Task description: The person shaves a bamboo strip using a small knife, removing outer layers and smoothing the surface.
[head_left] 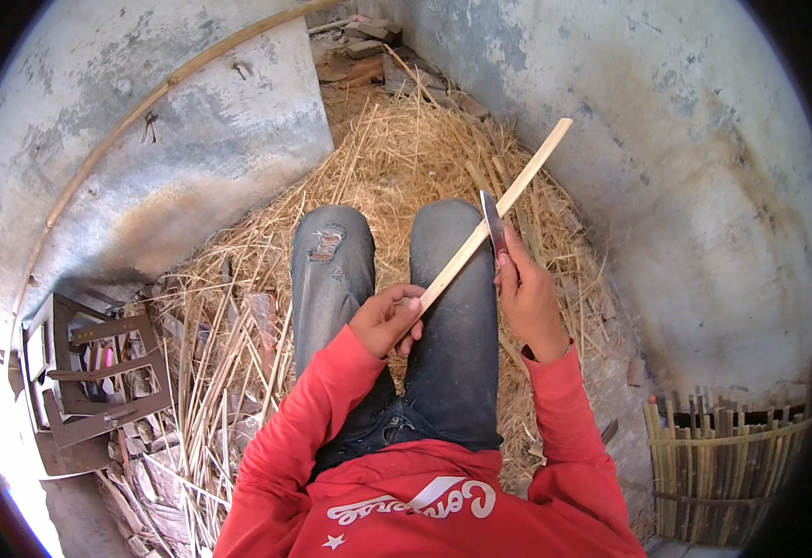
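A long, flat, pale strip of wood or bamboo (469,246) slants from my lap up past my right knee. My left hand (388,320) is closed round its lower end, thumb on top. My right hand (527,296) grips a knife (493,221), its handle mostly hidden in my fingers. The blade points away from me and crosses the strip about midway, seeming to rest against its edge. The strip's far end sticks out free beyond the blade.
Straw and thin shavings (397,158) cover the floor around my legs. A broken brown wooden frame (108,372) lies at the left. A bamboo basket (722,474) stands at the lower right. Weathered walls (666,186) close in on both sides, with a long bent pole (159,88) at the left one.
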{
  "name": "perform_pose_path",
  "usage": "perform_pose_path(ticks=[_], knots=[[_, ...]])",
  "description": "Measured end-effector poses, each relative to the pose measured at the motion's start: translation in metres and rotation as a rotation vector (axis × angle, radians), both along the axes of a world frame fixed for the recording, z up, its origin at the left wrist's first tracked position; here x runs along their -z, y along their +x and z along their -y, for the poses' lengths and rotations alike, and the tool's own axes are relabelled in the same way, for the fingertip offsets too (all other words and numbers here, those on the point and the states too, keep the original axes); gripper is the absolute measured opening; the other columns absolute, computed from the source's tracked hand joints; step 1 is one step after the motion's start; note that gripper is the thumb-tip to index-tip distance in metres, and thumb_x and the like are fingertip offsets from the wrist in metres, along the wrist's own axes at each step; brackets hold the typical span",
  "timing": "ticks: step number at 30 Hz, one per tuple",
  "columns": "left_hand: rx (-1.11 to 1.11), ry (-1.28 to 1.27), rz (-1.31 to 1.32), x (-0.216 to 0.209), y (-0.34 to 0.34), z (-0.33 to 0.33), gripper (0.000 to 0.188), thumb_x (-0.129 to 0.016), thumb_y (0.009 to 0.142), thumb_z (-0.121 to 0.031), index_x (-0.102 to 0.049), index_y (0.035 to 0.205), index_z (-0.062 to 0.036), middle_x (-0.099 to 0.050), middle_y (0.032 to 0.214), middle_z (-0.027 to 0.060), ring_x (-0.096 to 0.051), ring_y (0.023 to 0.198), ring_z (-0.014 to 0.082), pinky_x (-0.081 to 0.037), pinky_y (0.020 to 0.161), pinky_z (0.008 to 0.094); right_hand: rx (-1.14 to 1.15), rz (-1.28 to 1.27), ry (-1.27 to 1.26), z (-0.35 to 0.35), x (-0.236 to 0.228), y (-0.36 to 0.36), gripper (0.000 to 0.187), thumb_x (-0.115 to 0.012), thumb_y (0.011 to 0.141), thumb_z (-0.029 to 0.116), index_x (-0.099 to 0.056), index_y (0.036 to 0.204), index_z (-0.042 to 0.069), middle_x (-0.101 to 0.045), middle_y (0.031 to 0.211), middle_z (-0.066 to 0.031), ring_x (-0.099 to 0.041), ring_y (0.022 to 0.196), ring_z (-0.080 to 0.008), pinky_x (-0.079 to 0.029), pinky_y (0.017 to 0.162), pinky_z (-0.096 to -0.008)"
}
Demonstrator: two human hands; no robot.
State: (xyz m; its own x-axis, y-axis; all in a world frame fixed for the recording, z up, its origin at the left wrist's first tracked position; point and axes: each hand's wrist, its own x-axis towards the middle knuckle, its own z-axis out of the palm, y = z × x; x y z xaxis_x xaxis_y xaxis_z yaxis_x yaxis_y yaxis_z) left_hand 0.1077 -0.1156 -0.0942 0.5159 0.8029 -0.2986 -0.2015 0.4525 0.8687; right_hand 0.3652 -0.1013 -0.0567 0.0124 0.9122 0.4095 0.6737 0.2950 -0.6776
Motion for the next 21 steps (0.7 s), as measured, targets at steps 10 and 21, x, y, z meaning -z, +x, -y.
perform_pose_path(ticks=[10, 21], knots=[[0.001, 0.753, -0.763, -0.014, -0.049, 0.082, 0.056, -0.061, 0.103, -0.009, -0.045, 0.156, -0.0032, -0.072, 0.097, 0.0248, -0.075, 0.083, 0.0276, -0.055, 0.076, 0.0373, 0.026, 0.141, 0.240, -0.020, 0.024, 0.015, 0.054, -0.064, 0.100, 0.006, -0.055, 0.152, 0.013, -0.064, 0.080, -0.0239, -0.061, 0.059, -0.0350, -0.047, 0.057, -0.0402], [-0.059, 0.393, -0.488, -0.011, -0.048, 0.067, 0.044, -0.059, 0.105, -0.008, -0.055, 0.148, -0.0002, -0.075, 0.121, 0.0184, -0.073, 0.104, 0.0201, -0.054, 0.087, 0.0303, 0.122, 0.083, 0.223, -0.047, 0.006, 0.027, 0.045, -0.061, 0.103, 0.007, -0.059, 0.148, 0.010, -0.060, 0.077, -0.0230, -0.049, 0.056, -0.0191, -0.045, 0.057, -0.0332]])
